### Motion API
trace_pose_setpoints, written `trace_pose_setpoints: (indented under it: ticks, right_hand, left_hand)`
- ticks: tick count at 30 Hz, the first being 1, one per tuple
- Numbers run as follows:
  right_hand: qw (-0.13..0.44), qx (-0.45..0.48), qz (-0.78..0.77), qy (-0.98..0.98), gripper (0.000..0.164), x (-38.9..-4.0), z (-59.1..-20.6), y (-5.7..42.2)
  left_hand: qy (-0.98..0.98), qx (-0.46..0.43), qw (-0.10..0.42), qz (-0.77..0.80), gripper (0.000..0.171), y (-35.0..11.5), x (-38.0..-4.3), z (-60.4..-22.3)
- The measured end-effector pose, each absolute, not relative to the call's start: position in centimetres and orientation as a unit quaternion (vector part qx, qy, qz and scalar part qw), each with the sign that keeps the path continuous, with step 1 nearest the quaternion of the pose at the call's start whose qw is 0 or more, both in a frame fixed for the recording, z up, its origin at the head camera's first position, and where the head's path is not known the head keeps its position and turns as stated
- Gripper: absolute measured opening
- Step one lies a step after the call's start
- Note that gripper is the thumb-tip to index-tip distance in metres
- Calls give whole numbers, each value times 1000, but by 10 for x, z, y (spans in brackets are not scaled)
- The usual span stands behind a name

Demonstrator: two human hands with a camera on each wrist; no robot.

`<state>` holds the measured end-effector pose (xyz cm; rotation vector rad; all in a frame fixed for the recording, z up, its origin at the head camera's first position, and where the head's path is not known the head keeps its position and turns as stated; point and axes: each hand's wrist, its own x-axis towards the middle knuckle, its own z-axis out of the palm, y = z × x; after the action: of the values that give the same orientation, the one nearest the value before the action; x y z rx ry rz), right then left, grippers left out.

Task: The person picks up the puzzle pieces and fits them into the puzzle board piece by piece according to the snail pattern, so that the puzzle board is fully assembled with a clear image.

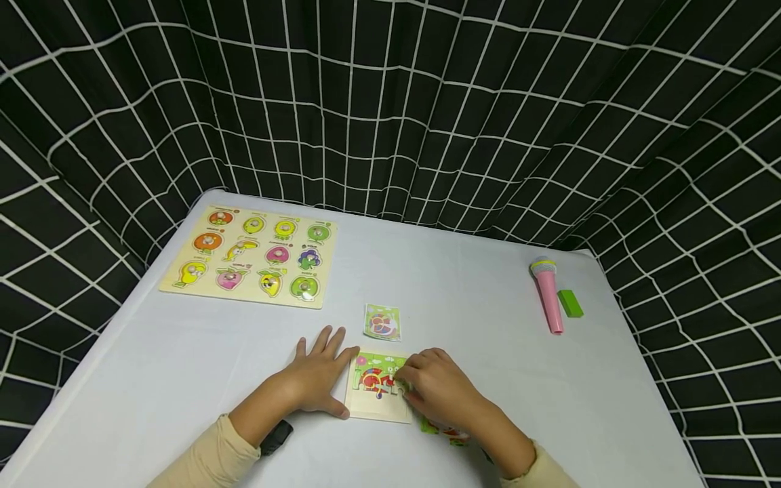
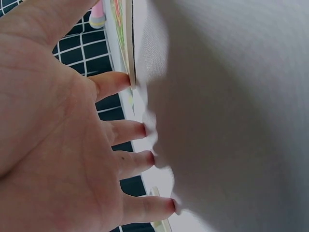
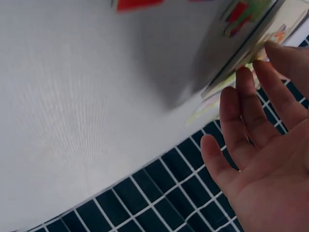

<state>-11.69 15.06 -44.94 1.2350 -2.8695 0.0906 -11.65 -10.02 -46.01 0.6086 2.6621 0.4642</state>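
Observation:
A small wooden jigsaw board [image 1: 377,409] lies on the table, its upper part filled with a colourful picture and its lower part bare wood. My left hand [image 1: 314,378] spreads its fingers along the left side, index fingertip and thumb at the board's edge; the left wrist view shows that index fingertip against the edge [image 2: 129,53]. Over the right side, my right hand [image 1: 442,392] pinches a puzzle piece [image 1: 401,385] between thumb and fingers, mostly hidden by them. Loose puzzle pieces [image 1: 430,426] lie partly under the right forearm, also showing in the right wrist view.
Just beyond the board lies a small picture card [image 1: 383,323]. A large fruit peg puzzle [image 1: 293,302] occupies the back left. To the right are a pink toy microphone [image 1: 549,298] and a green block [image 1: 571,303]. Black grid-patterned curtain [image 1: 390,108] encloses the white table.

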Motion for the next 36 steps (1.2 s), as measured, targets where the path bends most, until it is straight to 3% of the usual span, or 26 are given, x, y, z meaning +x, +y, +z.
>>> trace_pose_setpoints:
  ticks: [28, 36]
  right_hand:
    - [16, 370, 61, -927, 19, -109, -447, 161]
    - [-20, 351, 57, -934, 19, -100, -445, 183]
  left_hand:
    - [944, 220, 185, 162, 104, -99, -116, -459]
    - [944, 219, 189, 161, 105, -100, -116, -457]
